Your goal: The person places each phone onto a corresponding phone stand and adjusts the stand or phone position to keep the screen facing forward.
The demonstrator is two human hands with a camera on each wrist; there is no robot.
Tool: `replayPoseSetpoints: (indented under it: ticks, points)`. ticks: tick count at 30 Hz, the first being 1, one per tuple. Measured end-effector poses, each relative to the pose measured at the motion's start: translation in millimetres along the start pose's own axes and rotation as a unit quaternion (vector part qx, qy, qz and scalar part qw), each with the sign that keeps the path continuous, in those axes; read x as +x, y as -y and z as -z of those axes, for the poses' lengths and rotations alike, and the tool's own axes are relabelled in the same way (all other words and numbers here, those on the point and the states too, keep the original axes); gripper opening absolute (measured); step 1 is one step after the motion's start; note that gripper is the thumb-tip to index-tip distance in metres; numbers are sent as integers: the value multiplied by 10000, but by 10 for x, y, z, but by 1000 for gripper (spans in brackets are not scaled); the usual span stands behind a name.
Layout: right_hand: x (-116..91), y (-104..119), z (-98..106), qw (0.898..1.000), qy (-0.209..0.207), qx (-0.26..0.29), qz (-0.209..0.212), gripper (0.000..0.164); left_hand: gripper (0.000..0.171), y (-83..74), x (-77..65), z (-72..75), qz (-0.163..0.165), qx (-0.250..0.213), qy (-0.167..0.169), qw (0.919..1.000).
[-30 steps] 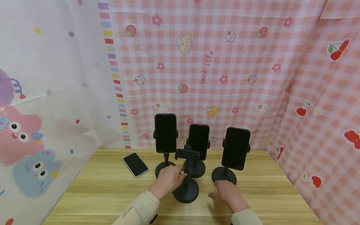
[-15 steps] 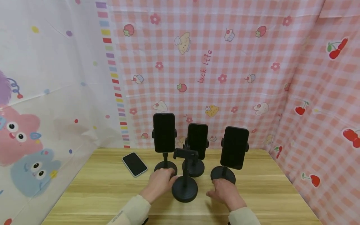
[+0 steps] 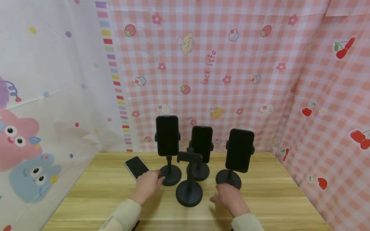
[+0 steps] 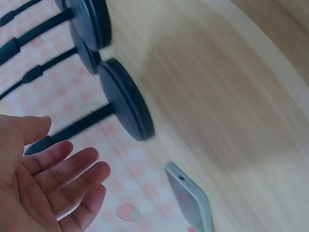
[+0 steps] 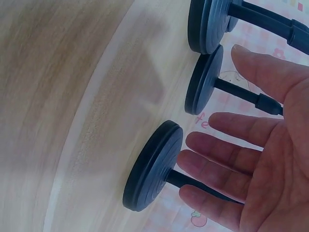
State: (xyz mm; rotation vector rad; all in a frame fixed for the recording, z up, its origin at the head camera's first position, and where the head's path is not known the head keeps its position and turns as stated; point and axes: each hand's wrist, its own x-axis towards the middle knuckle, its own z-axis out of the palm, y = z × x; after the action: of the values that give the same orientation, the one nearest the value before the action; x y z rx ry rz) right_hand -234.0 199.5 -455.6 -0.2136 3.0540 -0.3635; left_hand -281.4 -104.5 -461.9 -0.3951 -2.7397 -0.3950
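Observation:
My left hand (image 3: 147, 186), fingers loosely bent and holding nothing, hovers over the near end of a smartphone (image 3: 135, 165) lying flat on the table. In the left wrist view that smartphone (image 4: 190, 200) lies apart from the fingers. My right hand (image 3: 230, 199) is in front of the round base of the right phone stand (image 3: 228, 179); in the right wrist view its relaxed fingers (image 5: 222, 152) grip nothing. A black phone stand (image 3: 189, 194) with an unfilled clamp stands between the hands. Upright smartphones sit in the left stand (image 3: 170, 175), the back middle stand (image 3: 199, 173) and the right one.
The wooden table (image 3: 95, 192) has a pink checked cloth (image 3: 231, 64) hanging behind it. A white patterned cloth (image 3: 57, 96) hangs at the left. The stands are close together, with the front stand partly covering the back middle one.
My left hand has moved left from the front stand's post, past the left stand's base, to the flat smartphone. The right hand has stayed near the right stand; the view has shifted slightly.

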Motion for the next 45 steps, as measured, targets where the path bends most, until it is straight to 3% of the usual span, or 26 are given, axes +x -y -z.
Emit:
replayPoseSetpoints:
  ticks: [10, 23, 45]
  points:
    - [12, 0, -41, 9999, 72, 10, -101, 53, 20, 367, 67, -30, 464, 38, 179, 9988]
    - [-12, 20, -50, 9997, 171, 86, -153, 54, 27, 585, 157, -78, 870, 56, 267, 9958]
    - [-19, 50, -97, 9998, 164, 63, -75, 53, 57, 894, 303, -103, 2022, 248, 1211, 9715]
